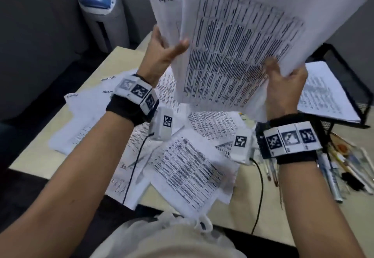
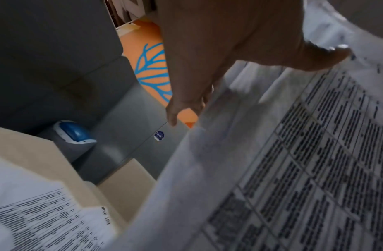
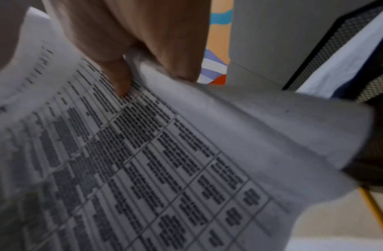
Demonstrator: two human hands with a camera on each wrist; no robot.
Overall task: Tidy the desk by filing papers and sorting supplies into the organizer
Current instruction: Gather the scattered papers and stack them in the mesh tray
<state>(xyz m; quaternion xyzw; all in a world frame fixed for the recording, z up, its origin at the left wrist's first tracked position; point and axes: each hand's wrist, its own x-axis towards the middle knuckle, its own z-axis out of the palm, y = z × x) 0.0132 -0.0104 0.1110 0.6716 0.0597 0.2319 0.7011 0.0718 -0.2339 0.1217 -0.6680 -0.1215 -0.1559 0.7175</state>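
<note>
From the head camera, we see the left hand (image 1: 162, 49) and the right hand (image 1: 283, 83) raised above the bench (image 1: 36, 156), both holding a sheaf of printed papers (image 1: 232, 51). The left grip is clamped on the sheaf's left edge, thumb on the front sheet; the right grip is clamped on its lower right corner. The front sheet carries a ruled table of dense print, too blurred to read. A sheet behind it bears dark handwritten capitals at the top, also unreadable. Loose papers (image 1: 182, 166) lie scattered on the bench beneath. At far right, a black mesh tray (image 1: 348, 65) holds a stack of filed sheets (image 1: 323, 95). Near the right wrist, pens and brushes (image 1: 334, 176) lie on the bench. Behind the bench stands a grey bin (image 1: 103, 14) with a blue lid.

From the left wrist camera, we see the left hand (image 2: 218, 51) with its thumb pressed on the papers (image 2: 293, 161). Below sit the bin (image 2: 72, 134) and a small round blue sticker (image 2: 159, 135) on a grey panel; its lettering is too small to read.

From the right wrist camera, we see the right hand (image 3: 143, 42) pinching a creased fold of the papers (image 3: 164, 152), thumb on the printed table. The mesh tray (image 3: 336, 42) stands at upper right with white sheets inside.
</note>
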